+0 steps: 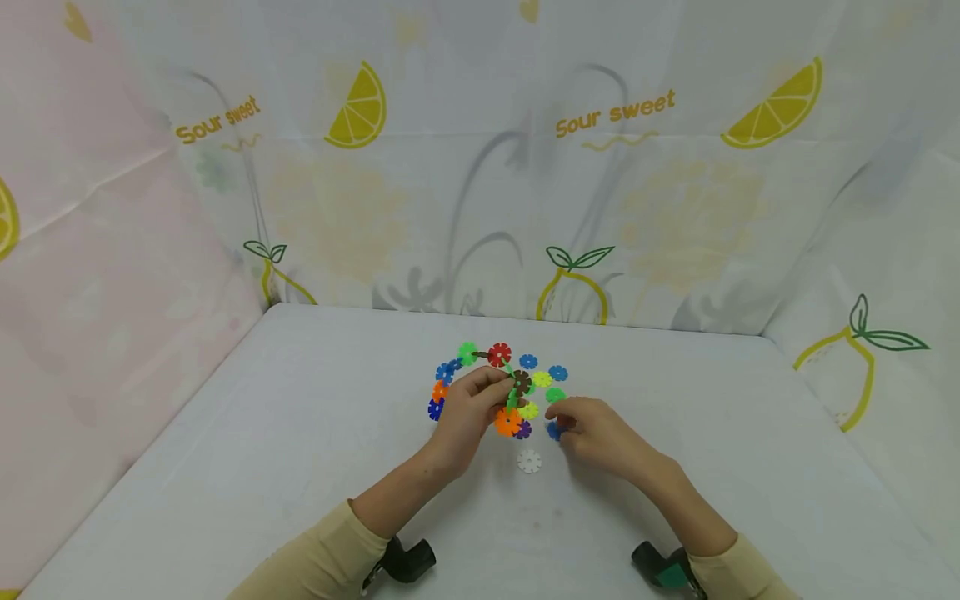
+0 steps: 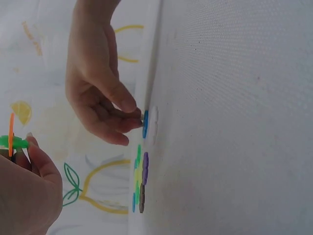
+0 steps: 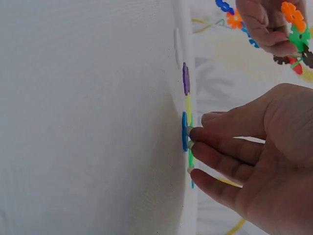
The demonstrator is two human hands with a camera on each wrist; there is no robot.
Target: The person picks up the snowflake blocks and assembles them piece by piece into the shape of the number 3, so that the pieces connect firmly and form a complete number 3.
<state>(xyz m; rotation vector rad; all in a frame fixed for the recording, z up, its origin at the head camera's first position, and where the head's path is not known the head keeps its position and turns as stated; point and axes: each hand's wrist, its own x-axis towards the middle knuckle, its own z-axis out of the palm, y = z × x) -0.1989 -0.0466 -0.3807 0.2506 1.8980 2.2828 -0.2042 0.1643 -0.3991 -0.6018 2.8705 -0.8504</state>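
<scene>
Two hands are in view, set apart from each other. The left hand (image 1: 468, 412) pinches a chain of notched discs (image 1: 521, 382) above the counter (image 1: 315, 400). The right hand (image 1: 603, 433) reaches down with its fingertips touching one blue disc (image 3: 185, 132) on the counter; its thumb stands clear of that disc.

Chain, discs identified: one red disc (image 1: 496, 350) and two orange discs (image 1: 502, 422). The count of its green, blue and brown discs cannot be confirmed, as the left hand and overlapping pieces obscure them.

Counter, loose discs: three blue, including the touched one; two yellow discs (image 1: 542, 380); one purple disc (image 1: 522, 431); one white disc (image 1: 529, 468); at least one green disc (image 1: 555, 394). In the left wrist view, the loose discs appear edge-on and overlap.

Two black devices (image 1: 412, 563) at the wrists are partly hidden by two sleeves (image 1: 322, 546), which the lower frame edge cuts off.
</scene>
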